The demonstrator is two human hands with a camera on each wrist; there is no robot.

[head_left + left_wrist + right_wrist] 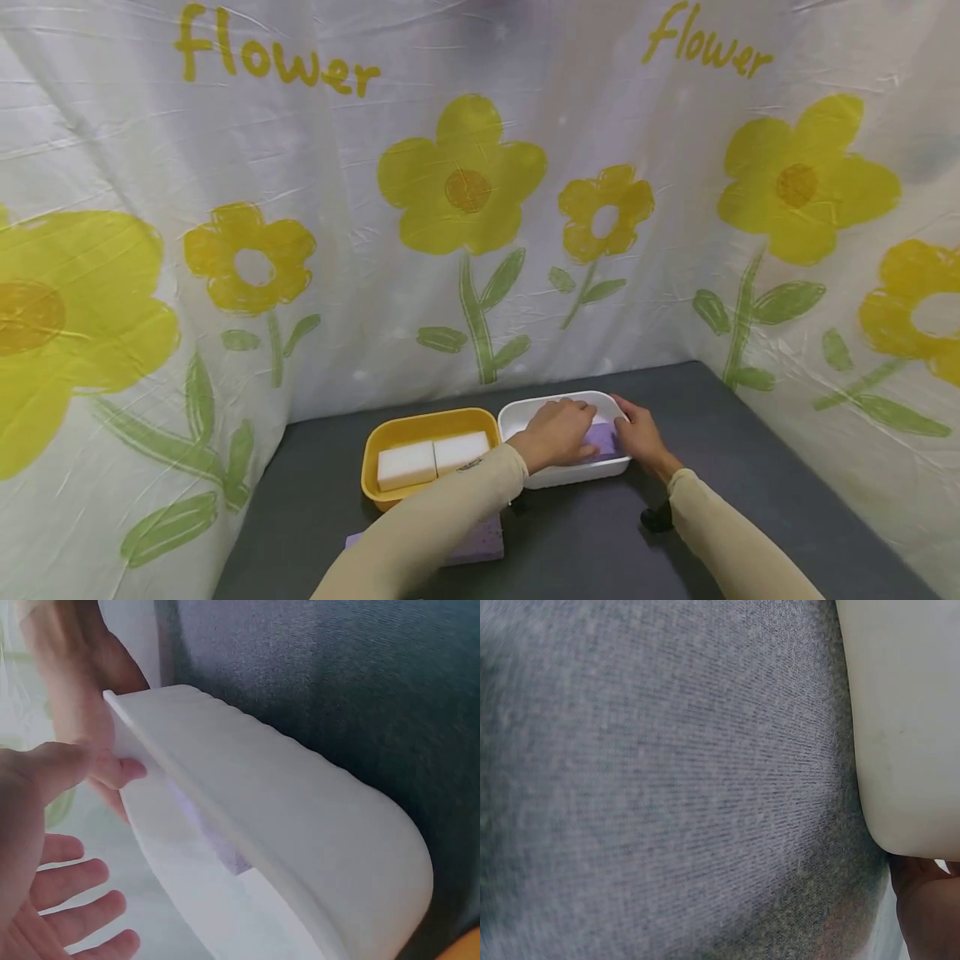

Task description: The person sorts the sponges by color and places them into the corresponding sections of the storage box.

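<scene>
A white plastic tub (577, 475) stands on the dark table, with a purple sponge-like block (602, 438) inside it at the right end. My left hand (558, 429) is over the tub beside the block, its fingers spread and loosely bent in the left wrist view; nothing is between them. At the tub's right end my right hand (647, 437) grips the rim, thumb inside and fingers outside. The right wrist view shows mostly cloth, the tub's side and a bit of that hand (930, 915).
Left of the white tub sits a yellow tub (369, 462) holding two white sponge-like blocks (407, 465). Another purple block (480, 543) lies in front of it, partly behind my left forearm. A flower-printed curtain (360, 333) hangs behind the dark table (577, 550).
</scene>
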